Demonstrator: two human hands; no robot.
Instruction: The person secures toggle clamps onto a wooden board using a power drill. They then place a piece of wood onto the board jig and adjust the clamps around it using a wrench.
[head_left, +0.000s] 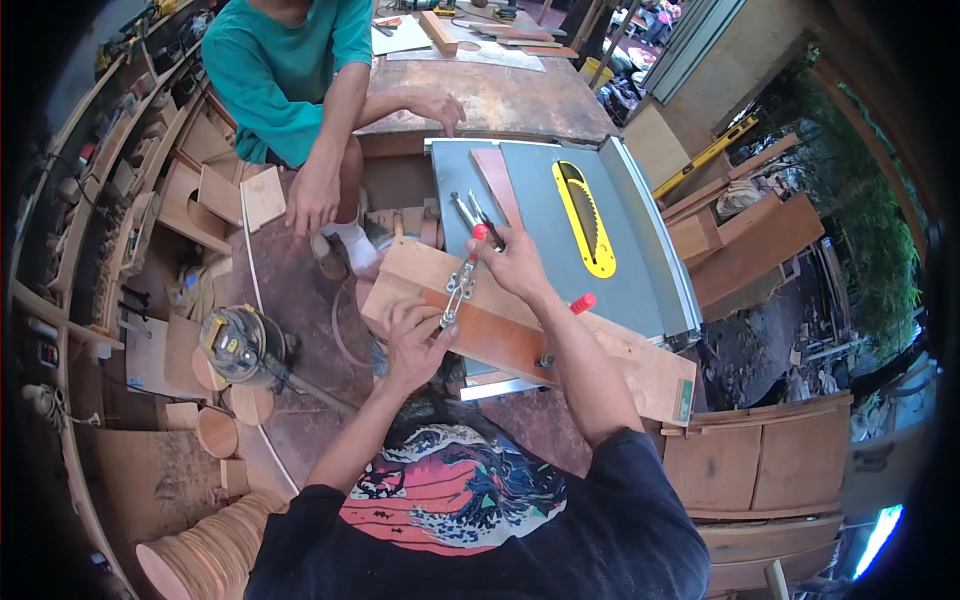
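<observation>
A toggle clamp (458, 290) with a red handle is mounted on a light wooden jig board (635, 360), which lies across the front of the table saw (525, 215). My right hand (515, 265) is closed at the clamp's red handle (479, 232). With fingers curled in, my left hand (412, 340) holds the clamp's near end above a reddish-brown board (505, 338) resting on the jig. A second clamp's red handle (583, 303) stands beyond my right forearm. Past my right hand, a screwdriver-like tool (465, 210) and pliers (484, 212) lie on the saw top.
The saw blade shows in a yellow insert (585, 220) right of my hands. A narrow wood wedge (497, 185) lies on the saw top. A person in a green shirt (285, 75) sits close at left. A vacuum (240, 342) and stacked round discs (210, 550) are left.
</observation>
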